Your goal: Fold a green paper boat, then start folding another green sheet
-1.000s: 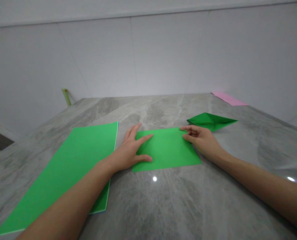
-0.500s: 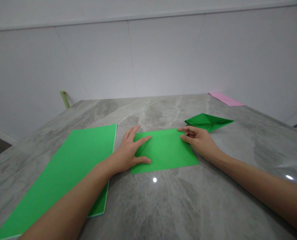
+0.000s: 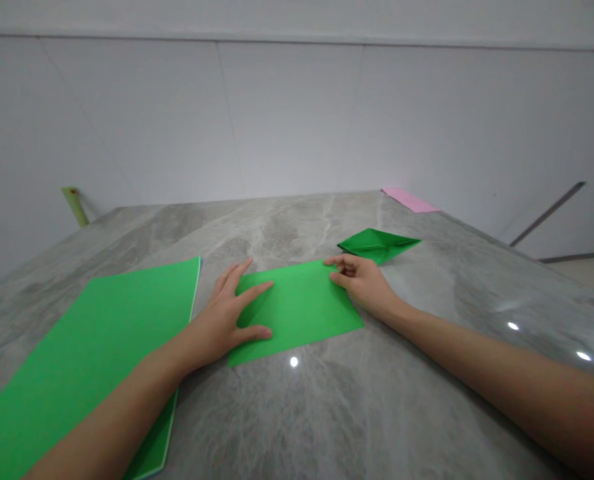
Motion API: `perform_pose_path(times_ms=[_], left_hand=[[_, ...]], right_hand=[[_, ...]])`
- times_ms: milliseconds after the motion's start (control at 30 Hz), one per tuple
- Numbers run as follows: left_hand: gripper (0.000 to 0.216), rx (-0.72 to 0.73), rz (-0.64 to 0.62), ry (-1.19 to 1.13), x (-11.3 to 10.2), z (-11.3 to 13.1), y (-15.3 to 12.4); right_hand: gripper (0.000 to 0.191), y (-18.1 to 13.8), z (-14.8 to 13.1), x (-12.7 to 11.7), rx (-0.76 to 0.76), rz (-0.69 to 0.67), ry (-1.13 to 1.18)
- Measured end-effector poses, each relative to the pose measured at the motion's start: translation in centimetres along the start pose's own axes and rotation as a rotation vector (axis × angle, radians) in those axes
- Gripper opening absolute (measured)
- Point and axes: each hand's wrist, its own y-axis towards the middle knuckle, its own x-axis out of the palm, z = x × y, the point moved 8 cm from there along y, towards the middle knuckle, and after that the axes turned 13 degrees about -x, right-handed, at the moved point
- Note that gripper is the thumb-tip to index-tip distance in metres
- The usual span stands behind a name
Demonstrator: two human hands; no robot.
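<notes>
A flat green paper sheet (image 3: 301, 310) lies on the grey marble table (image 3: 357, 407), with a diagonal crease faintly visible. My left hand (image 3: 224, 313) rests on its left part, palm down and fingers spread. My right hand (image 3: 359, 280) is curled at the sheet's upper right corner, and its fingers appear to pinch that edge. Just beyond this hand sits a darker green folded paper piece (image 3: 379, 245), pointed at both ends. A larger bright green paper stack (image 3: 91, 340) lies to the left, partly under my left forearm.
A pink paper (image 3: 409, 199) lies at the far right corner of the table, and a yellow-green stick (image 3: 75, 205) rises past the far left edge. Behind the table stands a white panelled wall (image 3: 297, 113). A thin grey bar (image 3: 547, 213) leans at the right.
The whole scene has shifted left in the view and tilted slightly as my head turned. My hands keep the same places on the green sheet.
</notes>
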Motion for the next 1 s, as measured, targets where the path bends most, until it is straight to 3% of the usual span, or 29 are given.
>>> perform_pose_path(times_ms=[733,1000], left_hand=[[0.065,-0.01,-0.015,-0.018,0.2,-0.3,0.0],[0.031,0.146,-0.021,0.071,0.0,1.7,-0.9]], right_hand=[[0.027,0.0,-0.4,0.0,-0.018,-0.012,-0.056],[0.029,0.0,-0.4,0.0,-0.045,-0.01,-0.083]])
